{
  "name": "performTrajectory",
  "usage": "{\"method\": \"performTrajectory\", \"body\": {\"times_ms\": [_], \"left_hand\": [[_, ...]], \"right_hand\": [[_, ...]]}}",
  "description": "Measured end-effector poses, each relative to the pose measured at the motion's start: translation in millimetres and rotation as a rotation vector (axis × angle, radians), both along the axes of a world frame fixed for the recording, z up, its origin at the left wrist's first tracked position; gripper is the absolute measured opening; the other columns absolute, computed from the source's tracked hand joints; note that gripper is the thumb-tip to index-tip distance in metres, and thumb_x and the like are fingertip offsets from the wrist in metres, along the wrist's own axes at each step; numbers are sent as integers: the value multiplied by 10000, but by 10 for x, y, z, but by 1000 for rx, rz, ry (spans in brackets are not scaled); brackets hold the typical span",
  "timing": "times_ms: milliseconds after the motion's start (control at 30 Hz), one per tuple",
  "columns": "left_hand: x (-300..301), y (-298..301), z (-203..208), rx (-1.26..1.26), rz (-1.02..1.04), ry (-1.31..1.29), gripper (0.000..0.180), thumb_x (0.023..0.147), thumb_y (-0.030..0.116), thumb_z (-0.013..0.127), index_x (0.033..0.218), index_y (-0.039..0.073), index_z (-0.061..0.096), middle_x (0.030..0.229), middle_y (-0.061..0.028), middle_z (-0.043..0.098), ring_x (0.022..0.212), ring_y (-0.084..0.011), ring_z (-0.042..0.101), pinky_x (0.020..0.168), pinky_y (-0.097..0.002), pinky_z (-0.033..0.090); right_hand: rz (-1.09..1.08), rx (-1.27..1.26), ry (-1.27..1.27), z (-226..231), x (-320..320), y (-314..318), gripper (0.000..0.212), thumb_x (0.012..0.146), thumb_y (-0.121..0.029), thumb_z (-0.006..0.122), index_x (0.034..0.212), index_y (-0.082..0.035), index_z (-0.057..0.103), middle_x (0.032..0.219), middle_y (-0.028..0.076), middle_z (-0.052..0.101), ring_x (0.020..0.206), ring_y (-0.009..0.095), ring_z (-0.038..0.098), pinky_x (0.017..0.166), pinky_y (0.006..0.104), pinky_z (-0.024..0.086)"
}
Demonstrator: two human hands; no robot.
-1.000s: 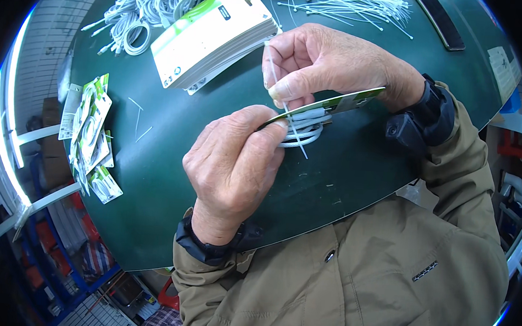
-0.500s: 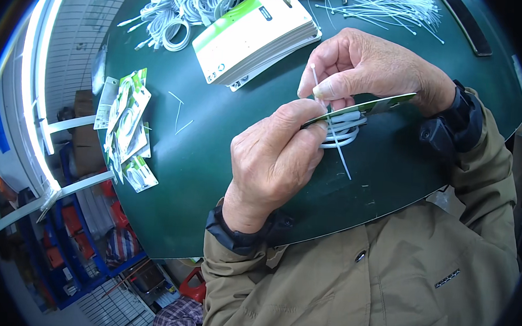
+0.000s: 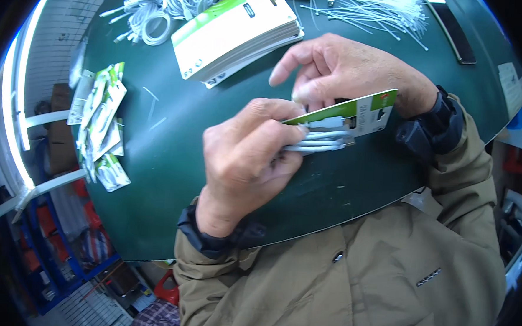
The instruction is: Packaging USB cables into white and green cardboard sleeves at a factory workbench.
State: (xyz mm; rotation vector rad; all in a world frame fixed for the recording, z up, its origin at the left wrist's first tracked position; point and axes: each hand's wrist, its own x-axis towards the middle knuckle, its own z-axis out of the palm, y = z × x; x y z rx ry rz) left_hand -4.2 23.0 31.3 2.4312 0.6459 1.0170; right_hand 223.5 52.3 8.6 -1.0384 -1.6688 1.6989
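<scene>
My left hand [image 3: 246,156] is closed on a green and white backing card [image 3: 367,116] and a coiled pale cable [image 3: 321,141] lying against its near face. The card is tilted, and one cable plug shows near its middle. Behind the card is my right hand [image 3: 345,73], its index finger stretched out to the left. That hand's thumb and curled fingers come together near the card's upper edge; what lies between them is too small to make out. The white cable tie seen earlier around the coil cannot be made out now.
A stack of green and white cards [image 3: 235,35] lies beyond my hands, beside a heap of pale cables [image 3: 156,27]. White cable ties [image 3: 381,13] and a dark phone [image 3: 451,31] lie at the far right. Carded cables [image 3: 101,116] are piled at the left table edge.
The cable tie that stuck out below the coil is no longer in sight. My right index finger has stretched away from the thumb, and the card has turned, showing more of its near face.
</scene>
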Motion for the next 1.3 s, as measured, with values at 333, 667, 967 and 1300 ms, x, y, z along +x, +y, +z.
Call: {"method": "performTrajectory", "body": {"times_ms": [333,667,967,1300], "left_hand": [[-99,8,-123,-416,223,-35,179,703,-60,685,873,-6,695,856,-136,710,772,-268,709,706,-322,564],[-59,3,-214,-496,348,-92,134,761,-39,655,883,-21,705,792,-127,703,720,-187,687,717,-319,563],[-107,34,-241,-504,367,-49,132,768,-24,652,887,-21,709,769,-121,698,705,-185,687,698,-316,565],[-102,28,-228,-545,341,-123,151,789,-24,649,918,-29,729,784,-121,712,713,-166,695,686,-304,576]], "right_hand": [[-202,543,-37,236,-4,-139,324,817,-61,807,1121,-33,699,999,29,712,901,111,649,787,258,533],[-132,1045,-399,39,-258,-206,314,678,-18,841,930,-59,658,929,56,678,881,248,644,783,353,536],[-172,1241,-540,-6,-383,-260,372,682,27,795,1002,-83,642,928,72,665,890,270,657,746,358,536],[-139,1375,-387,-84,-305,-193,312,685,45,798,948,-79,683,914,72,676,877,261,686,724,363,538]]}}
